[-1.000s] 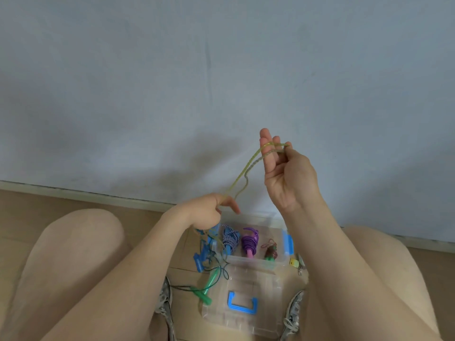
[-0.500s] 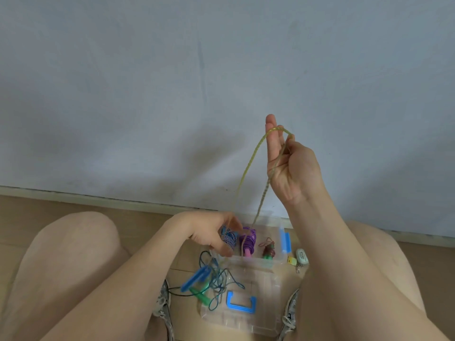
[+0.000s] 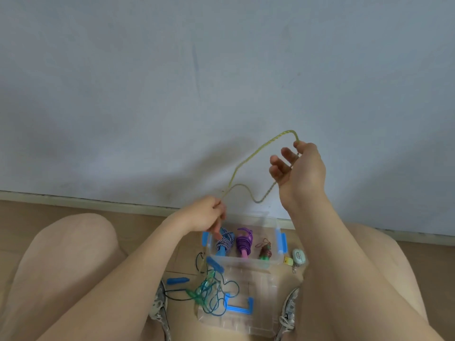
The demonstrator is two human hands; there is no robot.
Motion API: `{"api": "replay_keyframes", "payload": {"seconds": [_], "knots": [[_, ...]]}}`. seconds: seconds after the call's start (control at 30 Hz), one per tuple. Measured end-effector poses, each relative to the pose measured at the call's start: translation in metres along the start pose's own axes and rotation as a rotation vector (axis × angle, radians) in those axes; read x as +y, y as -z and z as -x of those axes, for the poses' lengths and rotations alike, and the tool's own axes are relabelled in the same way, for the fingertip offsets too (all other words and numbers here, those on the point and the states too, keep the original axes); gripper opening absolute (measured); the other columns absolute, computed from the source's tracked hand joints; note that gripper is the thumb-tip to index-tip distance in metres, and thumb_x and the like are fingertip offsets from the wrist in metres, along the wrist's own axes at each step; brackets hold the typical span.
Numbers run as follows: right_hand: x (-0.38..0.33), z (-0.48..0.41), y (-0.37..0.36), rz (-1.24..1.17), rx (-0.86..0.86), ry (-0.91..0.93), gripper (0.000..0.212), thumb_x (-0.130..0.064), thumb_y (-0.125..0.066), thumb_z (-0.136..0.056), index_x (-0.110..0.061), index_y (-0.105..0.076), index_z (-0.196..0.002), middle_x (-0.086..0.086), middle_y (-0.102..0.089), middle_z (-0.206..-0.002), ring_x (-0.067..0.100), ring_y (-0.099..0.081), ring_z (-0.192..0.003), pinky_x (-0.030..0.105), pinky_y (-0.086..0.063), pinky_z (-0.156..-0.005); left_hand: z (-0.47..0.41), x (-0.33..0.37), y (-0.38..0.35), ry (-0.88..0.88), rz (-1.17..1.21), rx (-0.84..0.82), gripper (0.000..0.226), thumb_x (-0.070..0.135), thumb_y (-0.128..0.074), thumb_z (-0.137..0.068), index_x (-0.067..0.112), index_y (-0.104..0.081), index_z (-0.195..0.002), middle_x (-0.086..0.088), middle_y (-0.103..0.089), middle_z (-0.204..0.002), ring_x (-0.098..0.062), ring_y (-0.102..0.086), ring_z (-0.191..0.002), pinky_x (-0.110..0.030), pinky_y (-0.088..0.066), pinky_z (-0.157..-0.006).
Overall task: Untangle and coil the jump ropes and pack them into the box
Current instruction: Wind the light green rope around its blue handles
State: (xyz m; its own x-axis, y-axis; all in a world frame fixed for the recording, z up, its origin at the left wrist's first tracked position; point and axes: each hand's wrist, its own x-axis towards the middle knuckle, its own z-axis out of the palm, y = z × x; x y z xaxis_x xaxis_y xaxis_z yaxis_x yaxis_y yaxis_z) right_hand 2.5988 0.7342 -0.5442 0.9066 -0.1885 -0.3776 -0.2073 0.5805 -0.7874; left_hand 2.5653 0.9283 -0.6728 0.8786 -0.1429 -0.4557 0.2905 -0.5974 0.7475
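Observation:
A yellow-green braided jump rope (image 3: 248,159) arcs in the air between my hands. My right hand (image 3: 296,167), raised in front of the wall, pinches its upper bend while a loop hangs under the palm. My left hand (image 3: 205,214) grips the rope lower down, just above the clear plastic box (image 3: 279,242). Inside the box lie a coiled blue-white rope (image 3: 225,241), a coiled purple rope (image 3: 243,241) and a small brown-green one (image 3: 264,252). On the floor a tangle of dark teal cord with green handles (image 3: 209,291) and blue handles (image 3: 177,281) lies loose.
The clear lid with a blue handle (image 3: 240,307) lies on the floor in front of the box, between my shoes. A small white oval case (image 3: 298,257) and a yellow tag sit right of the box. My knees flank the area; the wall is close behind.
My right hand has tipped over to the right, leaving a slack loop of rope hanging. My left hand has risen a little along the rope above the box.

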Motion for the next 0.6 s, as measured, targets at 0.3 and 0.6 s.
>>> {"api": "replay_keyframes", "payload": {"seconds": [0.3,0.6], "knots": [[0.027,0.001,0.009,0.905,0.071,0.401,0.057,-0.008,-0.04,-0.09,-0.029,-0.056,-0.141,0.002,-0.046,-0.148,0.024,-0.037,-0.136,0.048,-0.032,-0.118,0.018,0.041,0.021,-0.086,0.633,0.161,0.028,0.013,-0.043,-0.089,0.004,-0.063,-0.105,-0.001,-0.043,-0.068,-0.012,-0.025,-0.051,-0.028,-0.019,-0.051],[0.053,0.014,0.012,0.943,-0.597,0.702,0.047,-0.016,-0.045,-0.093,-0.022,-0.062,-0.137,-0.006,-0.07,-0.126,0.001,-0.064,-0.116,0.023,-0.049,-0.098,0.037,0.047,0.018,-0.037,0.459,-0.165,0.026,0.012,-0.036,-0.106,0.004,-0.06,-0.101,-0.011,-0.052,-0.068,-0.015,-0.027,-0.052,-0.032,-0.021,-0.055]]}}
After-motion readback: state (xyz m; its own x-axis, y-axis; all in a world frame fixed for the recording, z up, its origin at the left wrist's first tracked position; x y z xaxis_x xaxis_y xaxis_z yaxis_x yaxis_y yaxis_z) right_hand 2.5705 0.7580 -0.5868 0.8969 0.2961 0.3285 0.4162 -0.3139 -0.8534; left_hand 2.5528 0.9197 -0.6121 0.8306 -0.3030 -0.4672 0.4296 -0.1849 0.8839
